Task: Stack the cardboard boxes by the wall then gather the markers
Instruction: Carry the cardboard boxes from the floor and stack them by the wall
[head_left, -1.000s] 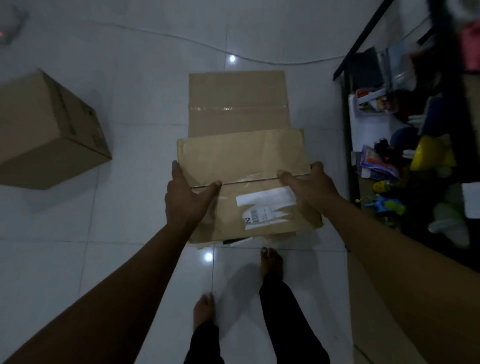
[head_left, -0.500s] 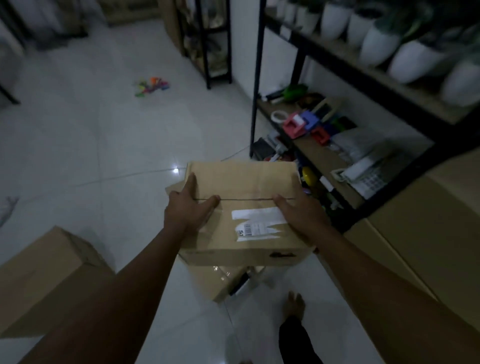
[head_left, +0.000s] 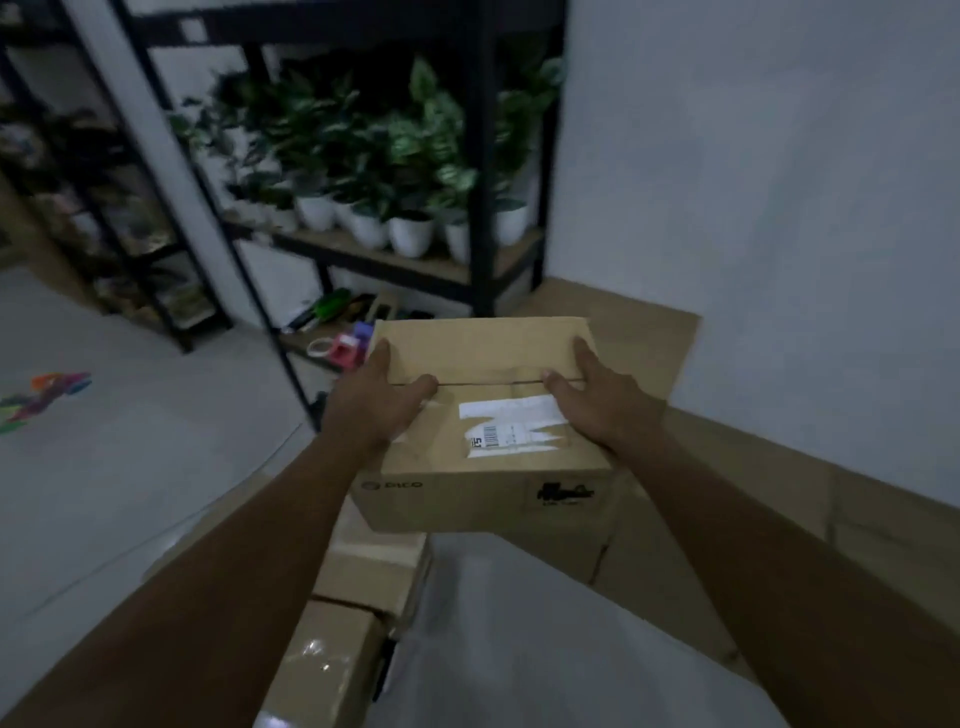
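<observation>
Box (head_left: 483, 415) carried in both hands at chest height; a torn white label with barcode sits on its top, print on the near face. Left hand (head_left: 374, 402) clasps the left top edge, thumb laid along the centre seam, fingers over the side. Right hand (head_left: 597, 402) does the same on the right edge. Hands apart, one at each end of the box, both clamped on it. Grip unchanged from half a second ago.

Below the box: a second cardboard box (head_left: 337, 639) with glossy tape, partly covered by it; whether the two touch cannot be told. A second ago the carried box was held over the open floor above the feet; the feet are now out of view.

Right of and behind the box: flat brown cardboard surfaces (head_left: 727, 519) running along the white wall (head_left: 779, 208). The wall is now just beyond the box; half a second ago it lay off to the right behind the shelf.

Beyond the box: black shelf rack (head_left: 483, 156), now seen head-on. Potted plants (head_left: 410, 208) in white pots on its middle shelf, tape rolls and small items on the lower one.

Far left of the box: coloured markers (head_left: 41, 397) scattered on the tile floor (head_left: 130, 467), well apart from it. Picture blurred.
</observation>
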